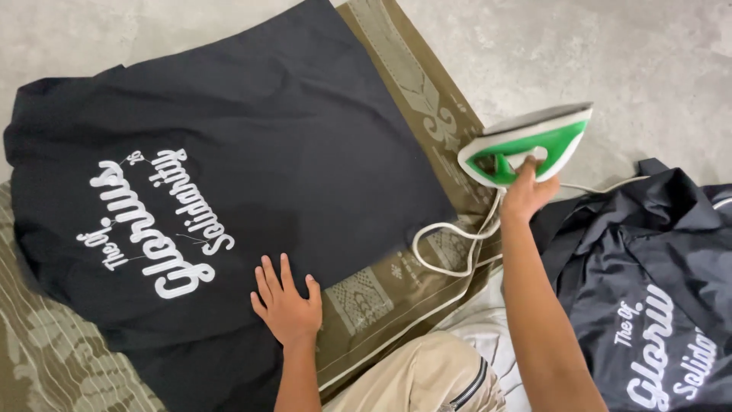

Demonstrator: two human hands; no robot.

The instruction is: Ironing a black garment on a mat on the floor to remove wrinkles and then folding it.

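A black T-shirt (252, 145) with white lettering lies spread flat on an olive patterned cloth (412, 91) on the floor. My left hand (287, 301) rests flat, fingers apart, on the shirt's near edge where it meets the cloth. My right hand (528, 187) grips the handle of a white and green clothes iron (534, 141), which is tipped on its side past the cloth's right edge, off the shirt. The iron's white cord (450, 244) loops over the cloth between my two hands.
A second black garment (648, 282) with similar white lettering lies crumpled at the right. My knee in beige trousers (427, 378) is at the bottom centre. Grey concrete floor (610, 53) surrounds the cloth.
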